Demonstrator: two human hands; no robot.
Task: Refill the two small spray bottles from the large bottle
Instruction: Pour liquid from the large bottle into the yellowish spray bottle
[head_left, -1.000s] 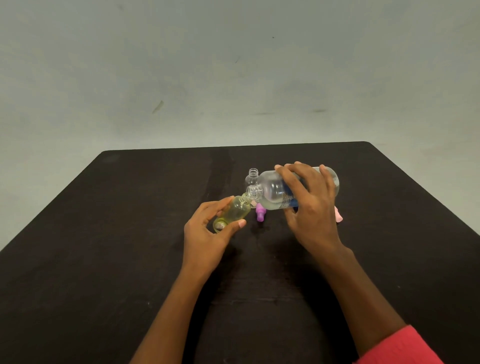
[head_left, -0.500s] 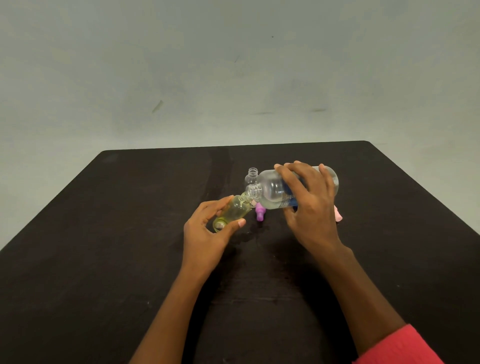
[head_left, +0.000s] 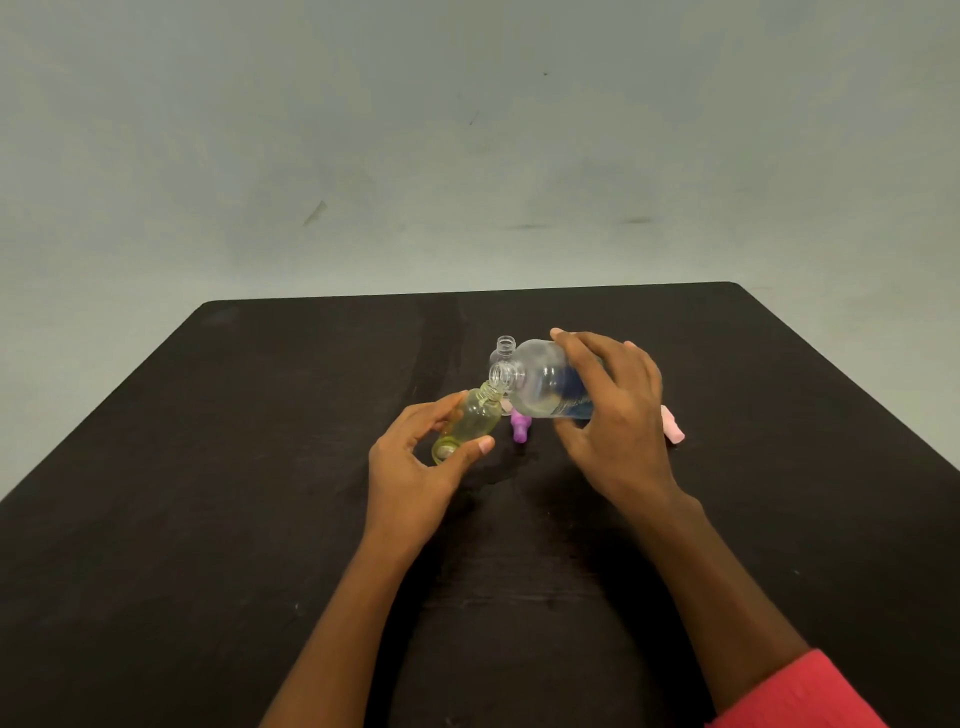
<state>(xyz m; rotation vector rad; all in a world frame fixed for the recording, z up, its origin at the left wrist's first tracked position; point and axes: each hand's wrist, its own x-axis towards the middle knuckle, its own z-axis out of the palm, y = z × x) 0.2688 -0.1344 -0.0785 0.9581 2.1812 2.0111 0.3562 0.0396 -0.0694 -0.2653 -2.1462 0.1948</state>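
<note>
Large bottle (head_left: 545, 384) hangs tipped almost flat over the middle of the dark table (head_left: 260, 467), and on my feed its open mouth meets the neck of the yellow-green small spray bottle (head_left: 470, 423). The right hand (head_left: 618, 410) wraps over the large bottle's body, fingers curled round it. The left hand (head_left: 415, 467) pinches the tilted yellow-green one between thumb and fingers. Just behind the pouring neck a clear small bottle (head_left: 504, 351) stands upright and uncapped, partly hidden. A purple spray cap (head_left: 520, 428) lies under the large bottle, and a pink spray cap (head_left: 674, 430) peeks out beside the right hand. I count three bottles, one large and two small, and two caps. A red sleeve (head_left: 800, 696) shows at the right forearm.
</note>
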